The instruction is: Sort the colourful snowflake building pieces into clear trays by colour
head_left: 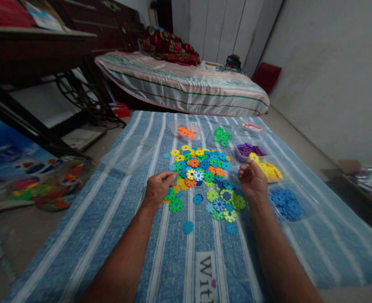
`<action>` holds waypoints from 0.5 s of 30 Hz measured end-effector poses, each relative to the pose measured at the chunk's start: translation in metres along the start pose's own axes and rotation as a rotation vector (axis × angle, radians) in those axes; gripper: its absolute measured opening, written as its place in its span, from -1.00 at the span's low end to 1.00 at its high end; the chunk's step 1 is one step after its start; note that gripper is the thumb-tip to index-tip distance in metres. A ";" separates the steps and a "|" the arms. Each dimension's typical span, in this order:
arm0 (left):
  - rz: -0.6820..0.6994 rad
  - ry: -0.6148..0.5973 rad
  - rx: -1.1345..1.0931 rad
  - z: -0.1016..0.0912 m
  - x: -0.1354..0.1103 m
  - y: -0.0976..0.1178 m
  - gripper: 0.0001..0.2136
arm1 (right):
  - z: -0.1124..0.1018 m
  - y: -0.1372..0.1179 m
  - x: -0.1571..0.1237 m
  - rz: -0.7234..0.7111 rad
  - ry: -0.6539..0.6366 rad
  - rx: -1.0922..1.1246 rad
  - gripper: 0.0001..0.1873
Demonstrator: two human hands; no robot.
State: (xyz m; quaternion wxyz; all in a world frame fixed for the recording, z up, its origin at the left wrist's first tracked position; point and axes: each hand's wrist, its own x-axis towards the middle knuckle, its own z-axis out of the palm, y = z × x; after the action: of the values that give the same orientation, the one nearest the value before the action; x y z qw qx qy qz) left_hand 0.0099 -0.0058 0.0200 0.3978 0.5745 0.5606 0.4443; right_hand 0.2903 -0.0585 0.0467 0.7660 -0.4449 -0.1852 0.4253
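A loose pile of notched plastic discs in many colours lies mid-table. My left hand is at the pile's left edge, thumb and fingers pinched together; whether anything is between them is hidden. Raised at the pile's right side, my right hand grips a yellow notched disc that sticks up above the fingers. Just beyond it sits a clear tub of yellow discs. A tub of purple discs stands behind that one, and a tub of blue discs is nearer me on the right.
At the table's far side are orange discs and green discs in clear containers. A clear plastic lid or tray lies left. The striped cloth covers the table. A bed stands beyond, a sewing-machine table at left.
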 end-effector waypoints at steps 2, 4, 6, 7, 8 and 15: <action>0.006 0.019 0.027 0.001 -0.001 -0.001 -0.71 | -0.002 0.004 -0.003 0.025 -0.012 -0.082 -0.71; 0.019 0.045 0.072 0.002 -0.001 -0.002 -0.71 | -0.001 0.010 -0.007 -0.014 -0.050 -0.217 -0.71; 0.040 0.074 0.120 0.003 -0.002 -0.002 -0.71 | 0.002 0.014 -0.011 -0.081 -0.114 -0.352 -0.71; 0.054 0.084 0.143 0.003 -0.002 -0.002 -0.72 | 0.003 0.016 -0.013 -0.105 -0.153 -0.409 -0.71; 0.071 0.093 0.164 0.004 -0.002 -0.001 -0.72 | 0.003 0.018 -0.014 -0.120 -0.194 -0.458 -0.72; 0.195 0.108 0.257 0.008 -0.002 -0.004 -0.71 | -0.005 0.030 -0.009 -0.276 -0.152 -0.742 -0.76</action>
State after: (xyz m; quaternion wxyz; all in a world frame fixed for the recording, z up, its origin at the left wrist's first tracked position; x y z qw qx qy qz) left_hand 0.0167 -0.0067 0.0134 0.2453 0.6477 0.5748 0.4358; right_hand 0.2739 -0.0618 0.0194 0.5873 -0.6297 -0.4402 0.2545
